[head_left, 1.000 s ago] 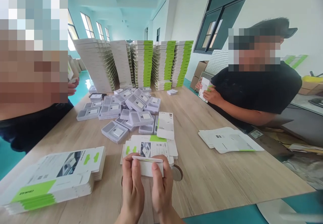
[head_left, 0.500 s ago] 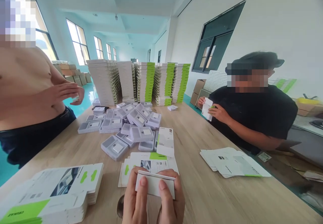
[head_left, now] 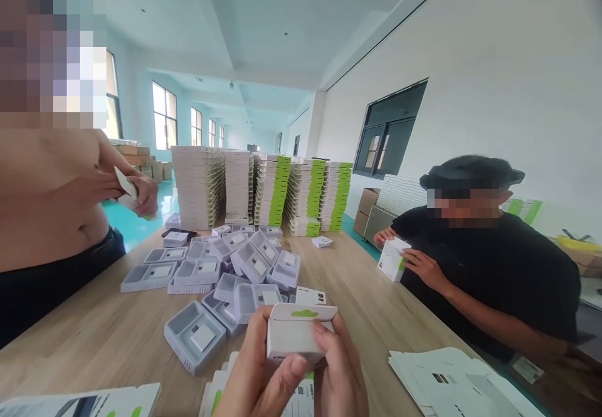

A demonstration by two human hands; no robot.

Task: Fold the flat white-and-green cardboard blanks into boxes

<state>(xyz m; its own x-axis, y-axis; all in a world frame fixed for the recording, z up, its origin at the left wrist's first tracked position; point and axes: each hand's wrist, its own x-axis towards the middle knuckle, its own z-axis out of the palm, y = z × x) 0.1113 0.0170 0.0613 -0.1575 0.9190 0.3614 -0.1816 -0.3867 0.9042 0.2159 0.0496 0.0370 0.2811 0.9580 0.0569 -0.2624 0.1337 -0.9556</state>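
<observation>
Both my left hand [head_left: 256, 367] and my right hand [head_left: 339, 367] grip a small white cardboard box [head_left: 295, 335] with a green mark on its top face. Just left of the hands lies a lilac-grey plastic tray [head_left: 183, 335] holding a white item. More such trays [head_left: 249, 266] are heaped beyond it. Flat printed white-and-green box blanks [head_left: 301, 398] lie below my hands, partly hidden by them. Another stack of blanks [head_left: 94, 404] sits at the lower left edge of the view.
Wooden table [head_left: 113, 335] runs ahead. Tall stacks of boxes [head_left: 200, 188] stand at its far end. A person at left [head_left: 56, 204] handles a white card; a person in a black shirt [head_left: 484, 285] holds a white box. Loose printed sheets [head_left: 456, 382] lie at lower right.
My hands have turned the box, so its green-marked top now shows. The view has swung, moving the table items lower. The person at left now holds a white card.
</observation>
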